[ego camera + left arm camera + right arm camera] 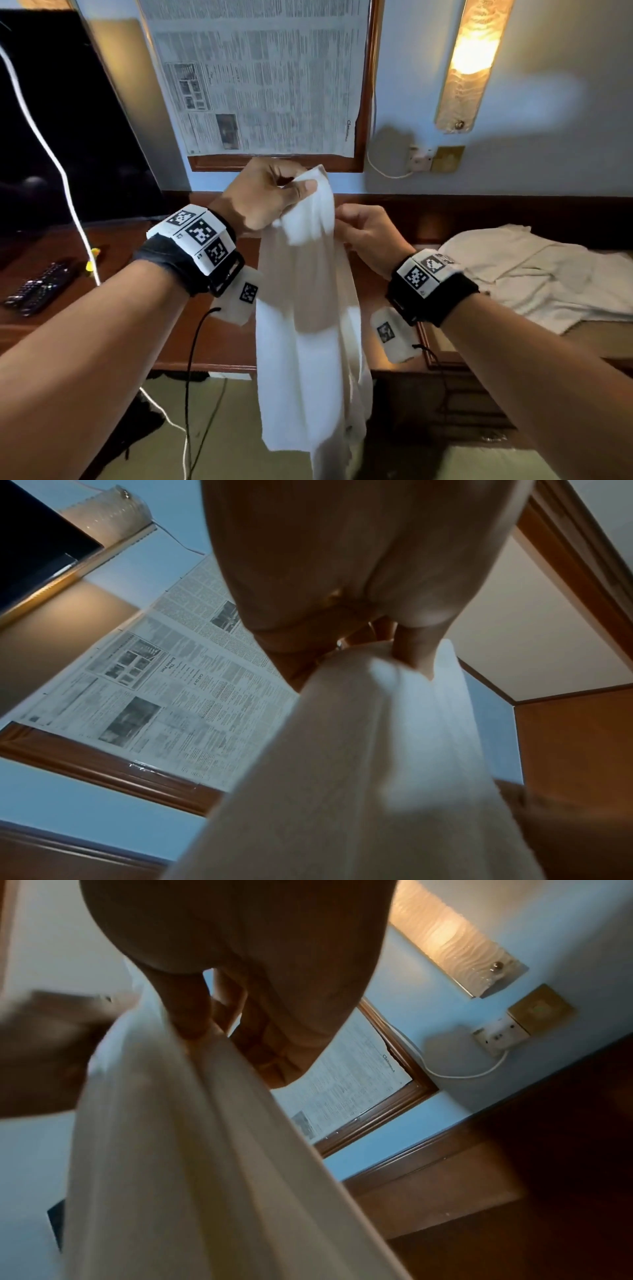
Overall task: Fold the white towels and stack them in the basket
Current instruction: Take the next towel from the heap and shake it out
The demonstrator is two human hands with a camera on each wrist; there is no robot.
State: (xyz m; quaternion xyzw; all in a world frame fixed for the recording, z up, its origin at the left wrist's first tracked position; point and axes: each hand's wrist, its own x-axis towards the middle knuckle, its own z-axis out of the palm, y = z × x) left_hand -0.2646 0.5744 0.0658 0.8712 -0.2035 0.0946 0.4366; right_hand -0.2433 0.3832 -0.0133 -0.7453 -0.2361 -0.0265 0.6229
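A white towel (308,325) hangs lengthwise in the air in front of me, above the wooden desk edge. My left hand (274,195) pinches its top corner between thumb and fingers. My right hand (366,229) pinches the towel's right edge a little lower. From the left wrist view the towel (377,764) drops from the left hand (407,653). The right wrist view shows the towel (192,1150) pinched by the right hand (195,1026). A loose pile of white towels (534,274) lies on the surface to the right. No basket is in view.
A dark wooden desk (113,253) runs below the wall, with a remote control (37,287) and a white cable (51,154) at the left beside a black TV screen (61,120). A framed newspaper (257,75), a lit wall lamp (472,61) and a socket (421,159) hang ahead.
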